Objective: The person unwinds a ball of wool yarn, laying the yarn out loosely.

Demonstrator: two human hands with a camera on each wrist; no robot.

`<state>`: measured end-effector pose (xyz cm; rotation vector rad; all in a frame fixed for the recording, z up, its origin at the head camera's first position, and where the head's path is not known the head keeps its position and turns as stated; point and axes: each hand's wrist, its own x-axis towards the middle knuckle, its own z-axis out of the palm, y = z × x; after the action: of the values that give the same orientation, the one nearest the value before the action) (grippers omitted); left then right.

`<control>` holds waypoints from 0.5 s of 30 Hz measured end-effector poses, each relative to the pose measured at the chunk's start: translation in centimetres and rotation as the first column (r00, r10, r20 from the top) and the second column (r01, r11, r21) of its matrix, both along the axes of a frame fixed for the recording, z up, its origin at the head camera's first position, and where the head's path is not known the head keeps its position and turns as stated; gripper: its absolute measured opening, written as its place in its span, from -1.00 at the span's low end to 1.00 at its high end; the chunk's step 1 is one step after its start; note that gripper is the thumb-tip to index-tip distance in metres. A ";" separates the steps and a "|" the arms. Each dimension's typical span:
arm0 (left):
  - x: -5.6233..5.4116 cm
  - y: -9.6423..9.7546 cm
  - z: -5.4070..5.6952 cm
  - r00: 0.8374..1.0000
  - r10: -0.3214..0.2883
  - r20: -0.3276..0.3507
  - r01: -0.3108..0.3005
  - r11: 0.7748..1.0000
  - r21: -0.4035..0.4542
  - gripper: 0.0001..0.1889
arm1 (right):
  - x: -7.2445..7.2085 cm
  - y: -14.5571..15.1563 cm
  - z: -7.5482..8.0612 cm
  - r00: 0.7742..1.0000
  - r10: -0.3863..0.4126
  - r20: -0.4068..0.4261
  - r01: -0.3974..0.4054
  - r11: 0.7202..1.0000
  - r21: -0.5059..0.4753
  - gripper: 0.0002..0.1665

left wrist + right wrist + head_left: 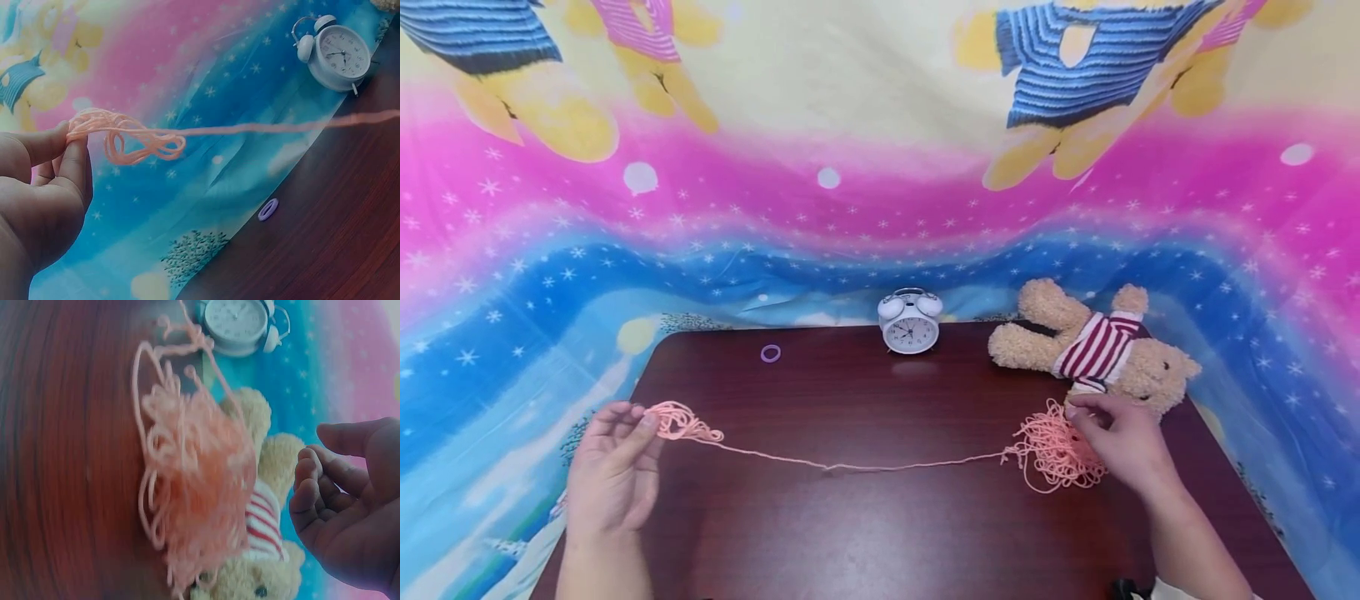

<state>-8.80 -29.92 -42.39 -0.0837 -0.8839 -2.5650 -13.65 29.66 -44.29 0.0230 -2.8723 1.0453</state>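
In the head view my left hand [613, 471] is at the left side, pinching a small looped bundle of peach yarn [115, 128] between thumb and fingers. The loops hang out past the fingertips. From the bundle a single strand [865, 468] runs across to the right, sagging a little, into a larger tangled heap of the same yarn [1060, 450]. My right hand [1123, 437] is beside that heap, overlapping its edge in the head view. In the right wrist view its fingers are loosely bent, the thumb apart from them, with nothing between; the heap looks blurred there.
A teddy bear [1097, 346] in a striped shirt lies at the back right, just behind the yarn heap. A white twin-bell alarm clock [910, 329] stands at the table's back edge. Left of it lies a purple ring [771, 353]. A printed cloth [850, 275] surrounds the dark table [850, 542].
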 end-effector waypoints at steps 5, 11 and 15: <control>-0.6 1.3 -0.3 0.999 -0.015 0.042 0.017 0.999 -0.045 -0.70 | -0.2 -2.2 0.0 0.999 0.022 0.031 -0.020 0.998 -0.056 -0.56; -1.3 3.4 -0.5 0.993 -0.025 0.116 0.041 0.989 -0.139 -0.69 | -0.4 -4.8 -0.5 0.998 0.052 0.026 -0.049 0.992 -0.116 -0.64; -1.7 4.9 -0.7 0.985 -0.046 0.165 0.077 0.978 -0.191 -0.69 | -0.6 -6.6 -0.8 0.997 0.075 -0.009 -0.076 0.984 -0.161 -0.70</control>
<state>-10.52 -25.02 -43.10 0.0379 -1.2133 -2.5611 -14.22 23.02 -45.11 0.1237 -2.7943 1.2868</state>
